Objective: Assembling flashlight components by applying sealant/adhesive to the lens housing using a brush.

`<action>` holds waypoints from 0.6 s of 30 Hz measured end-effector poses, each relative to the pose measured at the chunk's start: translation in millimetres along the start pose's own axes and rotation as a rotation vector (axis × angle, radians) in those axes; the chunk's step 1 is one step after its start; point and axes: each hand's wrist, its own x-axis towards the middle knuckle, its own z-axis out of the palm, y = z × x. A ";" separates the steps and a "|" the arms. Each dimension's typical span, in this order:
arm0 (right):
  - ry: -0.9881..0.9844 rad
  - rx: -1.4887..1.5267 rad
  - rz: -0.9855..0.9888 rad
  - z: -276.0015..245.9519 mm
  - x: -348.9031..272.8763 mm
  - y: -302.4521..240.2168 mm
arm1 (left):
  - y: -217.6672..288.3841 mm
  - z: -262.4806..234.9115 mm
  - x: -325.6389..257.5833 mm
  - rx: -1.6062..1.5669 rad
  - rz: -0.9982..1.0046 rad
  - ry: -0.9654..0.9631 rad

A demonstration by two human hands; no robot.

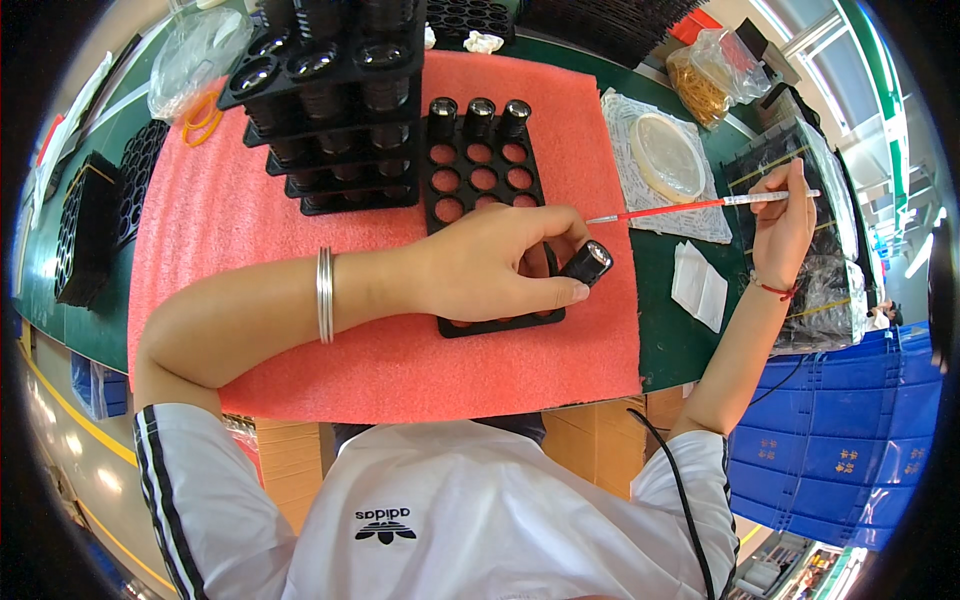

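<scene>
- Small black lens barrel: short cylinder of matte black plastic with a glossy glass face, pinched between thumb and fingers of the left hand, tilted toward the right, just above the right edge of the black tray.
- Left hand: closed around the lens barrel, resting over the lower half of the tray; smooth silver bangle round the wrist.
- Right hand: closed on a thin red-and-white stick tool, held like a pen, its fine tip pointing left toward the lens barrel, near it but apart; red string on the wrist.
- Black tray: flat moulded plastic with rows of round holes showing pink through them; three more black barrels standing upright in its far row.
- Pink foam mat: soft, finely grained sheet under the tray, lying on the green counter.
- Stack of filled black trays: several tiers of ribbed barrels with shiny lenses, just left of the flat tray.
- Round translucent dish: shallow, on a white textured cloth, beyond the stick tool.
- Folded white wipes: soft squares on the counter, near the right forearm.
- Clear crinkled plastic bag: far left, beside orange rubber bands.
</scene>
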 end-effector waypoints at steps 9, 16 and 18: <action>-0.025 0.002 -0.011 -3.1 0.2 1.3 | 1.8 1.1 -0.3 0.062 0.026 0.001; -0.054 0.040 0.008 -3.4 0.3 1.2 | -0.2 1.3 -0.1 0.075 0.063 0.015; -0.060 0.053 0.016 -1.1 -0.4 0.1 | 0.0 1.3 -0.2 0.073 0.064 0.017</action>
